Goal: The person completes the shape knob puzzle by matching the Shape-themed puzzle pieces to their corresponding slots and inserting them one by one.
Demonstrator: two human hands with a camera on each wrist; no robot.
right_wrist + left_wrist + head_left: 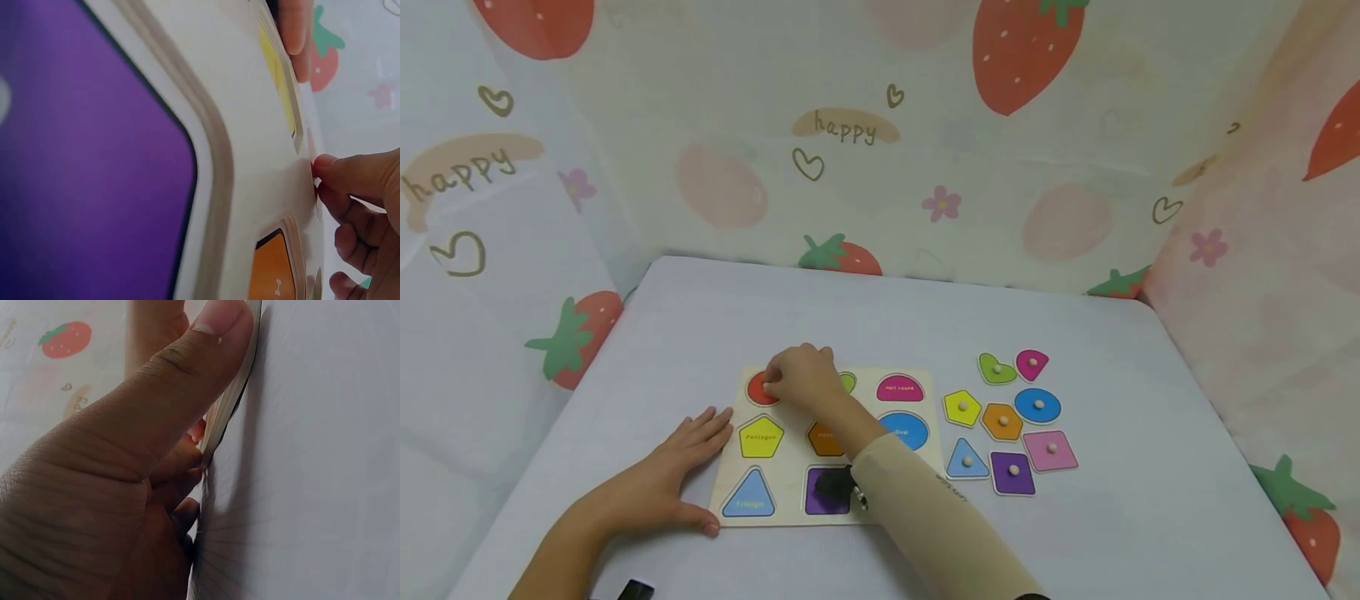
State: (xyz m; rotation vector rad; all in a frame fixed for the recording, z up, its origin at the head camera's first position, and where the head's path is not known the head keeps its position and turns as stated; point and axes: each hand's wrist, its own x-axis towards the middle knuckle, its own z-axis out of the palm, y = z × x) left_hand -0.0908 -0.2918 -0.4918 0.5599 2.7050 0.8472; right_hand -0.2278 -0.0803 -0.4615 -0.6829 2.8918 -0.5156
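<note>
A cream shape puzzle board (790, 492) lies flat on the table. At its top left corner my right hand (808, 383) pinches the red circle piece (758, 393) between thumb and forefinger, over the circle's place; the fingers cover its knob. In the right wrist view thumb and finger of the right hand (369, 206) meet low at the board's surface. My left hand (662, 479) lies along the board's left side, fingers stretched out and thumb near the lower corner. The left wrist view has this left hand's thumb (206, 347) against the board's edge.
Right of the board lie several loose knobbed pieces: green heart (992, 372), magenta piece (1028, 357), yellow pentagon (955, 412), orange hexagon (1000, 432), blue oval (1049, 410), light blue triangle (964, 447), purple square (1003, 483) and pink parallelogram (1063, 460). Strawberry-print curtains (730, 100) surround the white table (1135, 517).
</note>
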